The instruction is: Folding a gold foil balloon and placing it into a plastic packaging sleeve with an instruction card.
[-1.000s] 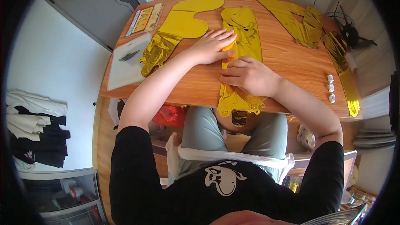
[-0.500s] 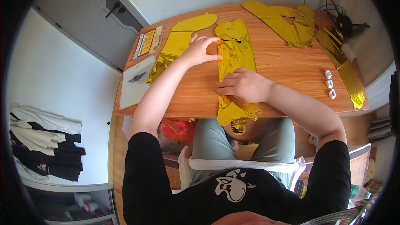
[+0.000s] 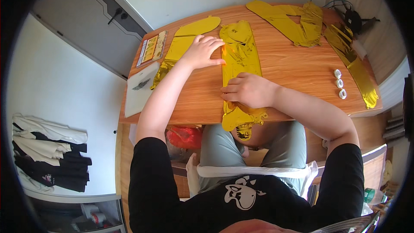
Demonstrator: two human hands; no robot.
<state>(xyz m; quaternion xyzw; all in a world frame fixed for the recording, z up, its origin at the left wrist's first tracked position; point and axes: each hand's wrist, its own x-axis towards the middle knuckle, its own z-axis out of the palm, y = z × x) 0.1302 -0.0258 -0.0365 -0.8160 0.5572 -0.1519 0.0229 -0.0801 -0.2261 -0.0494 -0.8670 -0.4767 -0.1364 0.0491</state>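
Note:
A flat gold foil balloon (image 3: pixel 243 60) lies lengthwise at the middle of the wooden table, wrinkled on its upper half. Its crumpled lower end hangs over the front edge above my lap. My left hand (image 3: pixel 202 53) is at the balloon's upper left edge, thumb and fingers spread apart, their tips touching the foil. Lower down, my right hand (image 3: pixel 251 90) lies across the balloon with its fingers bent over the left edge. The right thumb is mostly hidden, and the foil under that palm is covered.
More flat gold foil balloons lie around: one at left (image 3: pixel 183 45), one with a triangular opening (image 3: pixel 284 21), one at far right (image 3: pixel 355 69). White ribbon rolls (image 3: pixel 338 83) sit on the table (image 3: pixel 297 75). A flat package (image 3: pixel 152 48) and a whitish pouch (image 3: pixel 140 88) lie at left.
The whole view has shifted slightly. Both hands keep nearly the same places on the foil balloon.

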